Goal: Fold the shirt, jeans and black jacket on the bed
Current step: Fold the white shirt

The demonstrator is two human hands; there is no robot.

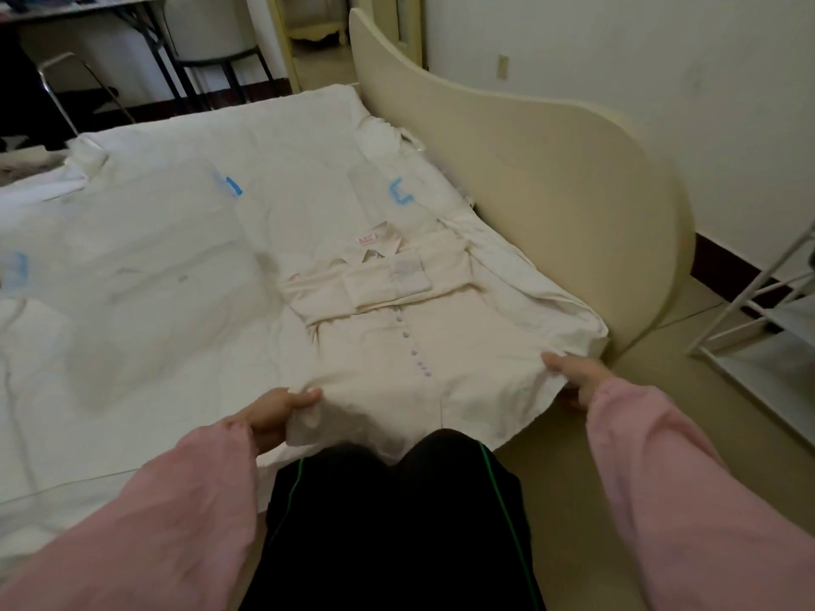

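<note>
Cream button-front cotton shirt (410,328) lies at the white-sheeted bed's (154,266) three-o'clock edge, sleeves already crossed; left hand (275,412) and right hand (577,379) pinch its hem; final fold pending; jeans, jacket unseen.

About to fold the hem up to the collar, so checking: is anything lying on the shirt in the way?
Nothing foreign. Both hands, left hand and right hand, grip the hem of the shirt. Only its own folded sleeves lie across the chest below the collar.
</note>
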